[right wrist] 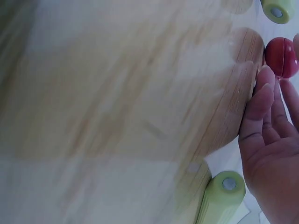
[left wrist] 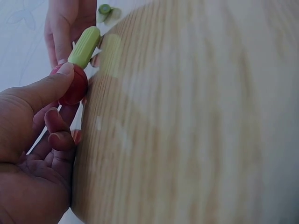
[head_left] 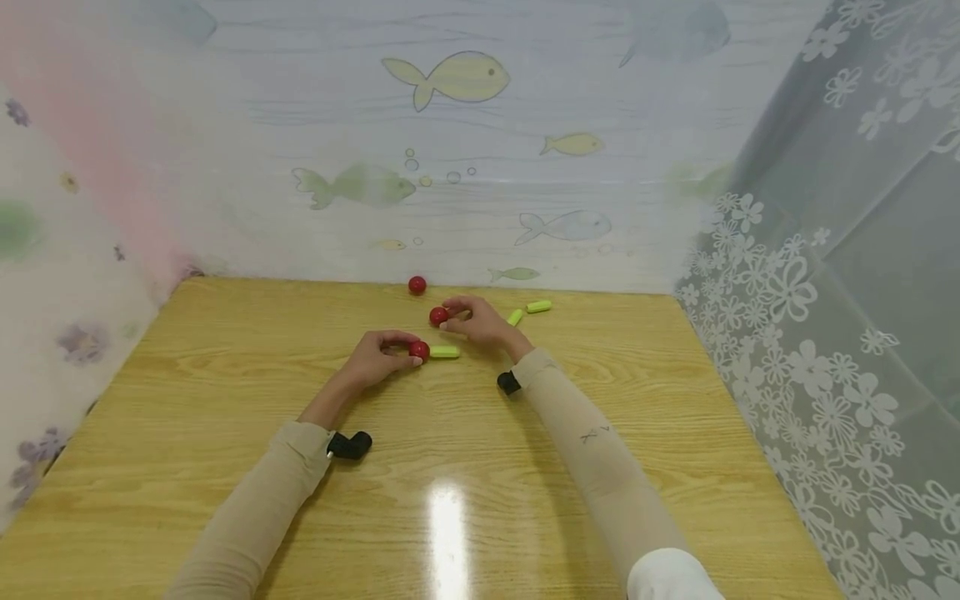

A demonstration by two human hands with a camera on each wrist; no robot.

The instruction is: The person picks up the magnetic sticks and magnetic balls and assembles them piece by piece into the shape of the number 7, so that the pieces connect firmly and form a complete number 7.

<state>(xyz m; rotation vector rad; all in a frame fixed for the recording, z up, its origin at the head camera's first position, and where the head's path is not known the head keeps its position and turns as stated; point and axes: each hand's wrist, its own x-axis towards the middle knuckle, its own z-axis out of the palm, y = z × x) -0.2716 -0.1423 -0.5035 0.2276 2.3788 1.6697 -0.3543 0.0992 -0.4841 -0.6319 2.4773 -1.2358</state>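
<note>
In the head view my left hand (head_left: 375, 360) pinches a red ball (head_left: 419, 352) between thumb and fingers. A short yellow-green rod (head_left: 446, 352) points right from that ball; in the left wrist view the rod (left wrist: 85, 46) stands end-on against the ball (left wrist: 77, 87). Farther back, my right hand (head_left: 480, 323) holds a second red ball (head_left: 438, 317) at its fingertips. The right wrist view shows this ball (right wrist: 281, 57), with a seam, between the fingers. Rod ends there carry a grey disc, as on the green rod (right wrist: 222, 196) near the palm.
A third red ball (head_left: 417, 285) lies at the table's back edge. Two more yellow-green rods, one partly behind the right hand (head_left: 514, 317) and another rod (head_left: 538, 307), lie to the right. A fish-patterned curtain (head_left: 465, 167) hangs behind the wooden table (head_left: 375, 517).
</note>
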